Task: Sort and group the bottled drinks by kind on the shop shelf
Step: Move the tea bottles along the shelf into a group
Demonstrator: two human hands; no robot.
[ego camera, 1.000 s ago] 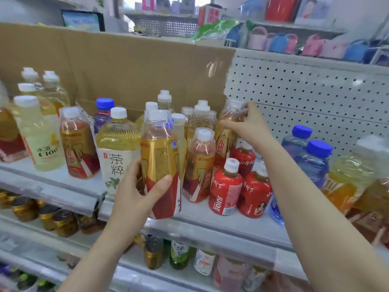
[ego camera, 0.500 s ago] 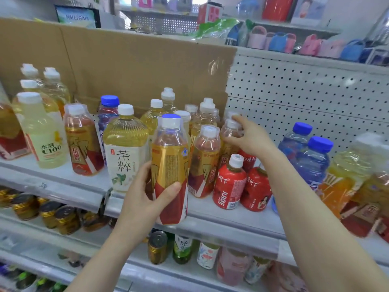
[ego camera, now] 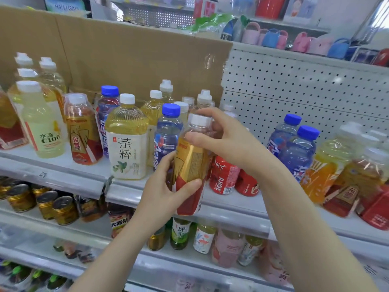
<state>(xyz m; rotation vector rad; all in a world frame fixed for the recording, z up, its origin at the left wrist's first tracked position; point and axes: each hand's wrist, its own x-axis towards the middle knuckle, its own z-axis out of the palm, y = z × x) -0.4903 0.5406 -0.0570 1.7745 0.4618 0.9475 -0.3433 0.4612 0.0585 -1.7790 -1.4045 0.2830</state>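
Left hand [ego camera: 166,192] grasps gold-and-red bottle [ego camera: 189,165] low on its label; right hand [ego camera: 223,135] pinches its neck, off the shelf [ego camera: 231,209].

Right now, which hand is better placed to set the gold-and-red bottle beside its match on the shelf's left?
Left, probably. The left hand grips the gold-and-red bottle round its body, on the side nearer the matching bottle; the right hand holds only its top and would have to cross over.

Bare shelf [ego camera: 59,165] lies near and left; farther back, tea bottle [ego camera: 126,142], red juice bottles [ego camera: 223,175] and blue-capped bottles [ego camera: 294,150] crowd together.
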